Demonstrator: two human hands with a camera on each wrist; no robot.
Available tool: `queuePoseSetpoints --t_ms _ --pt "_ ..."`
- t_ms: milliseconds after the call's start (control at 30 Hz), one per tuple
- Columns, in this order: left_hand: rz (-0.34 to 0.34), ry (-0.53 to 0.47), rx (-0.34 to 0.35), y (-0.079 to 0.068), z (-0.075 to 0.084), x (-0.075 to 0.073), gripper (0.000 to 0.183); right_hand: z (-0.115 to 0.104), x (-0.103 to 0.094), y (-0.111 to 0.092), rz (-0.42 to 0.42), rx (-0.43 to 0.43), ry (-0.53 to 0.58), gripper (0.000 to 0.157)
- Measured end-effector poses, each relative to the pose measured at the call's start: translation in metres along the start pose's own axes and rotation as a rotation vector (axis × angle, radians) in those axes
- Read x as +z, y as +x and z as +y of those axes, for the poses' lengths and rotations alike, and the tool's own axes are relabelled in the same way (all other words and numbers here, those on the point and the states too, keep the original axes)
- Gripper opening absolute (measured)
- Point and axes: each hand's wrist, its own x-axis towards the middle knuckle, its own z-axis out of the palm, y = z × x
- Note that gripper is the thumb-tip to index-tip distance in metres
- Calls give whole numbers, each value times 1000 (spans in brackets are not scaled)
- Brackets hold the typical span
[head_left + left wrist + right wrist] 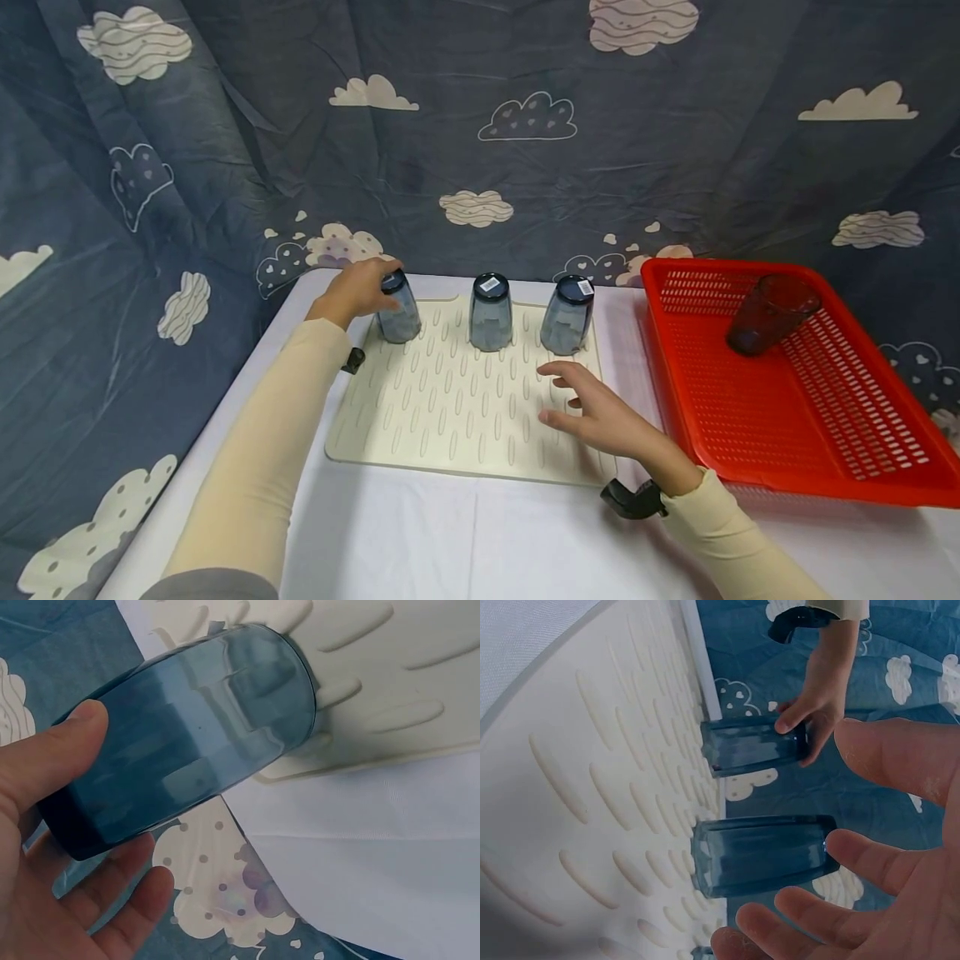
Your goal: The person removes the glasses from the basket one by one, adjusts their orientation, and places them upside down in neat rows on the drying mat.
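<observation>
Three clear blue drinking glasses stand upside down in a row along the back of a cream ribbed drying mat. My left hand grips the leftmost glass near its raised base. In the left wrist view the thumb lies on one side of this glass and the other fingers are partly behind it; its rim is at the mat. My right hand hovers over the mat's right part, fingers spread and holding nothing. Beyond it stand the middle glass and the right glass, both with white labels on their bases.
A red plastic basket stands on the right side of the white-covered table, with another glass lying tilted in it. Behind and to the left hangs a dark blue cloth with a cloud pattern.
</observation>
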Motion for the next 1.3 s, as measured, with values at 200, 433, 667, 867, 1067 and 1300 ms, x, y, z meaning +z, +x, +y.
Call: queuePoseSetpoints --t_ms 200,433,667,867,1067,1300 --pt "17 -15 -15 0 2 2 76 1 1 1 -5 -6 1 57" --pt "4 -20 -20 0 2 6 76 3 3 -1 -10 27 15 58" --pt "3 -20 -16 -1 0 5 78 4 -2 -5 13 3 4 57" --pt "14 -49 -11 -2 -2 6 80 0 -11 -9 32 -12 -6 58" --pt "33 -63 -8 -8 -4 8 85 -8 -23 -18 26 -4 -29 62" --pt "333 -61 135 -25 4 15 68 -22 -47 -39 33 -7 -77 69"
